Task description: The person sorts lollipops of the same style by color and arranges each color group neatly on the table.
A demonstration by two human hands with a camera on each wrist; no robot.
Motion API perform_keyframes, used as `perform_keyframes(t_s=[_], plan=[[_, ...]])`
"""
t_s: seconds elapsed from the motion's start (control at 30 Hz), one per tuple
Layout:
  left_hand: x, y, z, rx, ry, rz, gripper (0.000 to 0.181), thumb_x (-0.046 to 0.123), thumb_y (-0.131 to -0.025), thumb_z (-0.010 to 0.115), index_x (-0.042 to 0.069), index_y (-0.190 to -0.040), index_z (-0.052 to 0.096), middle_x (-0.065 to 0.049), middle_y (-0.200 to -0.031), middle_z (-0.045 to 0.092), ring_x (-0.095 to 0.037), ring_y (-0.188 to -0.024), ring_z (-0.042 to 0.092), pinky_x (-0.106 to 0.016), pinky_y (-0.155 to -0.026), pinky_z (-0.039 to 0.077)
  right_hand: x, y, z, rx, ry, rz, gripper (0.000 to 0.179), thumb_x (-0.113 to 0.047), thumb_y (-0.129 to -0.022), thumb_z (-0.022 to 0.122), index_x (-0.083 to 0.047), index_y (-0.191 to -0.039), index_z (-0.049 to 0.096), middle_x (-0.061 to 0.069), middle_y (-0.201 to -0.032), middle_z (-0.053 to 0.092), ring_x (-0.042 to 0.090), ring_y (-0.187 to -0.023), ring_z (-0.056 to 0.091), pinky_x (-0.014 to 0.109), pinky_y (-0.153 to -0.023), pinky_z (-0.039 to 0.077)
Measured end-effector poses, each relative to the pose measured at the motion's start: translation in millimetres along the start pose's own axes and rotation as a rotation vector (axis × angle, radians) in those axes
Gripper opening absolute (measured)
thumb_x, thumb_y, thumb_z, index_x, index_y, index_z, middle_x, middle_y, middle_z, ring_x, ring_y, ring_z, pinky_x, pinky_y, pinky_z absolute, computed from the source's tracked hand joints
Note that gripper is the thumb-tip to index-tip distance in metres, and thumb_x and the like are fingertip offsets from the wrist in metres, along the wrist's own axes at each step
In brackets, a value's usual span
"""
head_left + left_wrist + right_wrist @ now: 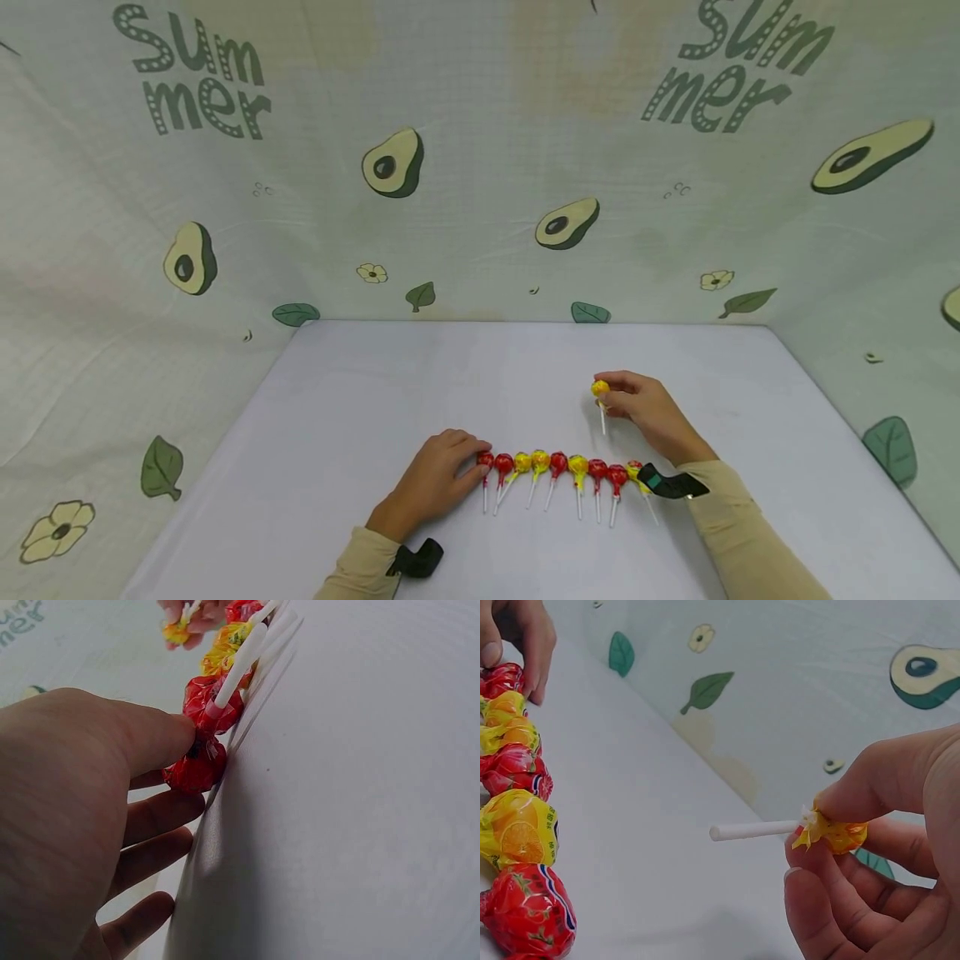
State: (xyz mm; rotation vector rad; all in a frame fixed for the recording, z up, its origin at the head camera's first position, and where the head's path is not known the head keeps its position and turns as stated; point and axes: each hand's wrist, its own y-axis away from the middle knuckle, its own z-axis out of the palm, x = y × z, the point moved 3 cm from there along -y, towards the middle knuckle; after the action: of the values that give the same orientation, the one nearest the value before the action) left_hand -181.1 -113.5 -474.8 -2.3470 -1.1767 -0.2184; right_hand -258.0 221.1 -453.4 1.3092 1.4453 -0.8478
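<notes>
A pale cloth backdrop [480, 250] is hanging behind and along both sides of a white tabletop [420, 375]. Across the fabric, printed avocados [401, 171], green leaves [159, 467], cream flowers [41, 542] and grey-green "summer" lettering [206, 79] are showing — creases are running through it. Soft shadows are falling on the white surface.

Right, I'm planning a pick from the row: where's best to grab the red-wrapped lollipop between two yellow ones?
I'd pinch the white stick of that red-wrapped lollipop, coming from the person's side. Its round head sits tight between the yellow-wrapped neighbours, leaving fingers little room, while the stick points toward the person with bare tabletop either side.
</notes>
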Motion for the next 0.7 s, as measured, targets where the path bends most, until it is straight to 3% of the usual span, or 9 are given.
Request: perform_keyframes(t_s=[0.7], plan=[[-1.9, 0.6, 2.7, -0.022, -0.022, -0.018, 0.032, 0.033, -0.095, 0.07, 0.019, -0.123, 0.071, 0.007, -0.112, 0.068, -0.013, -0.108, 0.061, -0.039, -0.093, 0.049, -10.1, -10.0, 13.4, -0.034, -0.014, -0.038, 0.051, -0.026, -0.098, 0.066, 0.003, -0.138, 0.053, 0.018, -0.128, 0.06, 0.032, -0.108, 0.061, 0.034, -0.09, 0.053]])
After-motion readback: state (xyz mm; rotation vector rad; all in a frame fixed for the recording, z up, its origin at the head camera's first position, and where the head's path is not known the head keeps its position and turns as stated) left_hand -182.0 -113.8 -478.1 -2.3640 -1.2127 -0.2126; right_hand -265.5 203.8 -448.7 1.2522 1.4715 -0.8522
